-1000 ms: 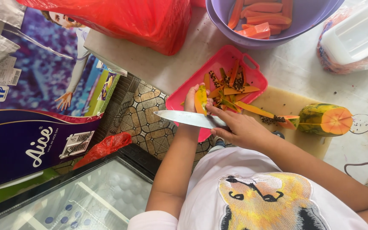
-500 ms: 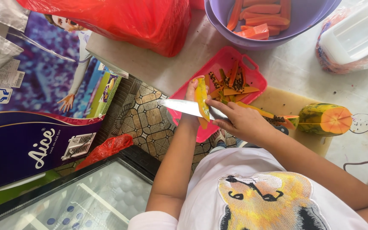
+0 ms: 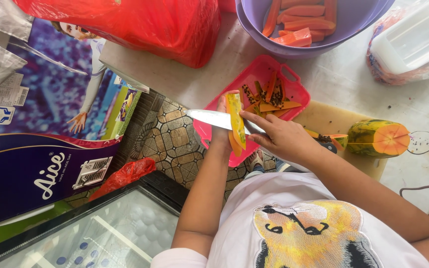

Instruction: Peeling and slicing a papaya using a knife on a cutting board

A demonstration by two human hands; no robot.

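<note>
Your left hand (image 3: 223, 130) has its grip clamped on a long yellow-orange papaya slice (image 3: 235, 121), held upright over the near left edge of the red plastic tray (image 3: 254, 79). Your right hand (image 3: 280, 136) is closed around the steel kitchen knife (image 3: 209, 118), blade flat against the slice, pointing left. A cut papaya half (image 3: 378, 139) lies right on the surface (image 3: 343, 74).

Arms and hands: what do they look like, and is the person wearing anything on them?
Both arms are bare from the short sleeves down. The left hand and right hand have no gloves, and no rings, watch or bracelets show. The sleeves belong to a white T-shirt with a yellow and black animal picture on the front.
</note>
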